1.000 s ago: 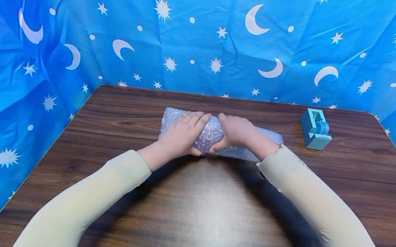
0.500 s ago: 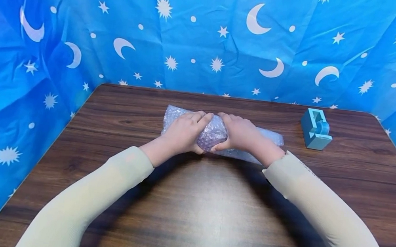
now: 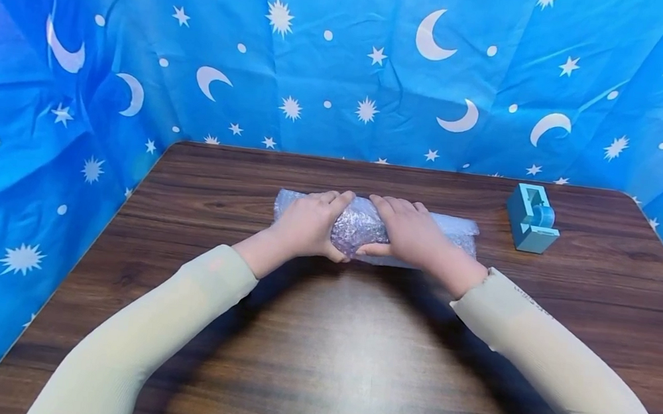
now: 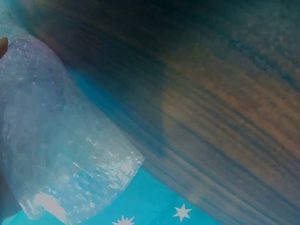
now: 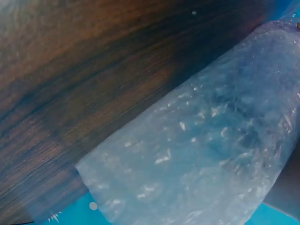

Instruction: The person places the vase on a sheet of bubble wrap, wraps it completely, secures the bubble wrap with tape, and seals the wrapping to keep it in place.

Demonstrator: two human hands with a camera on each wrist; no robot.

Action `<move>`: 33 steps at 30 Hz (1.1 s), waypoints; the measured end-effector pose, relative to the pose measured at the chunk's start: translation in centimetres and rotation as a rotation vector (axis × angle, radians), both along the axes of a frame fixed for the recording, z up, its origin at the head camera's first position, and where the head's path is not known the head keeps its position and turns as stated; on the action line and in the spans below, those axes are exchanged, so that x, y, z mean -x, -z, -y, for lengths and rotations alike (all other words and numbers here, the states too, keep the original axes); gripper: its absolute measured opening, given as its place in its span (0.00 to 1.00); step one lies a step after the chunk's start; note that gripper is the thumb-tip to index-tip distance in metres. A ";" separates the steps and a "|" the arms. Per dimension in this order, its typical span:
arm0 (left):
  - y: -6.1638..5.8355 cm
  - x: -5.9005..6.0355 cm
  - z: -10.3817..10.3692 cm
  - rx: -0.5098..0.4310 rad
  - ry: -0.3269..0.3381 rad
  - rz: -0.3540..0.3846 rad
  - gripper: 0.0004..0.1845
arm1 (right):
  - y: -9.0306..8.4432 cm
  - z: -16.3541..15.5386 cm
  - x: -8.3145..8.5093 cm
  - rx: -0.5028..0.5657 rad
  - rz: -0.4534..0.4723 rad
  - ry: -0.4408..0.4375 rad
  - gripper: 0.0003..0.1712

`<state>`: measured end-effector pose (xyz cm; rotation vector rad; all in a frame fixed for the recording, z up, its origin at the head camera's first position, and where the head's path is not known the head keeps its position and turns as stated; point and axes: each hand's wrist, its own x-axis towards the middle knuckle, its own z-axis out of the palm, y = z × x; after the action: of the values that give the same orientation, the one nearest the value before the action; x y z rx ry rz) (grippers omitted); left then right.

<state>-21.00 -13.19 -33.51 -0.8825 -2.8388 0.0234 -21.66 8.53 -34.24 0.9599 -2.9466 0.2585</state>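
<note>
The bubble-wrap roll (image 3: 359, 226) is lying on the wooden table (image 3: 353, 356), long axis running left to right, squarely ahead of the person. The left hand (image 3: 308, 225) and right hand (image 3: 415, 235) are both gripping its middle from above, fingers curled over it, thumbs nearside, equally near. A tape dispenser (image 3: 533, 218) is sitting well apart, far right.
</note>
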 end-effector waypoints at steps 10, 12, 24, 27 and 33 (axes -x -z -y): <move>-0.7 0.3 -0.2 0.012 -0.046 0.135 0.63 | 0.0 -0.4 -1.0 -0.018 0.011 -0.004 0.66; -0.7 0.3 -0.1 0.008 -0.041 0.140 0.63 | 0.0 -0.4 -1.1 -0.012 0.011 -0.007 0.67; -0.3 0.2 0.1 -0.025 -0.052 0.155 0.64 | 0.3 -0.4 -0.9 -0.025 -0.037 -0.027 0.68; -0.2 0.2 0.0 -0.029 -0.051 0.150 0.63 | 0.3 -0.4 -0.7 -0.026 -0.048 -0.034 0.67; -0.6 0.1 -0.6 -0.004 -0.112 0.153 0.63 | -0.1 -0.2 0.0 -0.053 0.001 -0.016 0.71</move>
<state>-21.09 -12.63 -32.91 -0.7542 -3.0264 -0.0377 -21.67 8.76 -34.13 0.9902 -2.9615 0.1828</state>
